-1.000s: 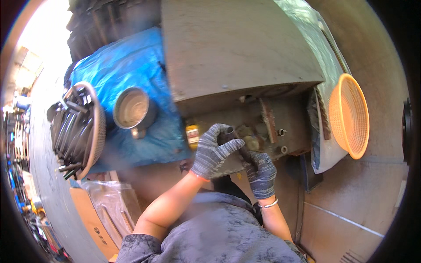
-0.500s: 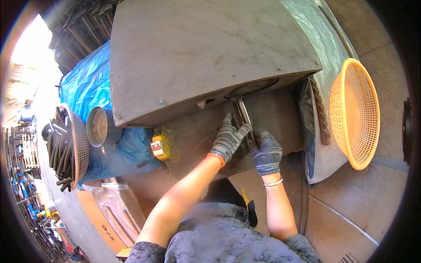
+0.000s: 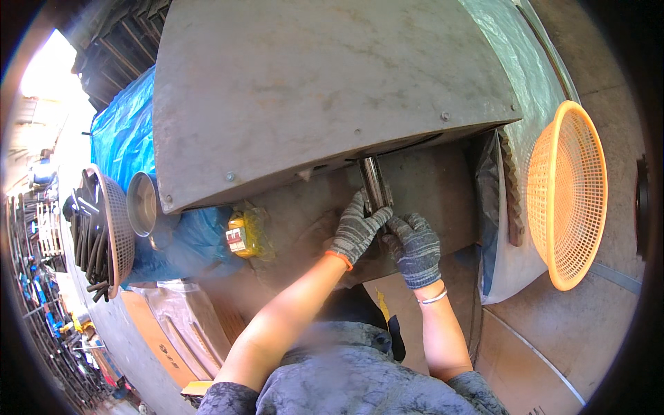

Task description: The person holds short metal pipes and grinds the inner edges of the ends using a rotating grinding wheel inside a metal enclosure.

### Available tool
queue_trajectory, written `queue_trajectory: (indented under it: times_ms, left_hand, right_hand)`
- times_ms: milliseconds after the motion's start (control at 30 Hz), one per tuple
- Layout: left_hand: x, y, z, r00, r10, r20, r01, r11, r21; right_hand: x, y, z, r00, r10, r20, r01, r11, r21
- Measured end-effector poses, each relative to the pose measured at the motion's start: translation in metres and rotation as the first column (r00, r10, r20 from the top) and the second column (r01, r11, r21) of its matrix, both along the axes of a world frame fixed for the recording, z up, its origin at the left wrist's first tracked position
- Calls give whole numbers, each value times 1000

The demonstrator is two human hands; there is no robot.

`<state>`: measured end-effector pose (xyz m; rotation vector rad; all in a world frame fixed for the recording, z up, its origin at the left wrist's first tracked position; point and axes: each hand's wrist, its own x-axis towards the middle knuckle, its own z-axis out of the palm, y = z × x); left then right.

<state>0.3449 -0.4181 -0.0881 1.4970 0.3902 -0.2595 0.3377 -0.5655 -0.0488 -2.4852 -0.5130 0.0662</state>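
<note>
Gripping from both sides, the 2 gloved hands hold a short, shiny grooved metal bar [image 3: 375,184] that runs up under the edge of a large grey sheet-metal cover [image 3: 325,90]. The left hand [image 3: 356,232], in a grey knit glove with an orange cuff, lies against the bar's left side with its fingers [image 3: 360,211] pressed together and curled around the lower end, seemingly to steady it against the flat grey surface beneath. The right hand [image 3: 415,249], in a darker grey knit glove, sits just right of and below the bar; its fingertips [image 3: 395,225] are bunched and touch the bar's lower end, apparently bracing it. Whether either thumb closes fully behind the bar cannot be told. Well left of the left fingers lies a small yellow device [image 3: 242,235] on blue plastic sheeting [image 3: 124,138], beside a round steel bowl [image 3: 142,204]. Well right of the right fingers leans an orange plastic mesh basket [image 3: 567,194].
</note>
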Motion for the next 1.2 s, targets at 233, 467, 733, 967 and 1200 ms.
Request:
queue_trajectory:
  times_ms: [233,467,733,967,1200]
  left_hand:
    - [2,-1,-9,1000,22,-20,-22,1000,-12]
    - [2,-3,-3,999,42,-9,-42,999,-26]
    - [2,-2,-3,999,35,-40,-35,999,20]
    - [1,-3,-10,998,55,-16,-56,997,-47]
    - [3,-1,2,999,22,-41,-20,999,46]
  right_hand:
    - [5,-1,2,1000,-3,-30,4,1000,22]
    - [7,-4,-4,1000,13,-13,-13,999,32]
    - [9,-1,-2,998,-4,-61,8,998,63]
    - [10,0,1,997,-11,-77,15,999,52]
    - [13,-4,0,997,-12,-83,19,996,89]
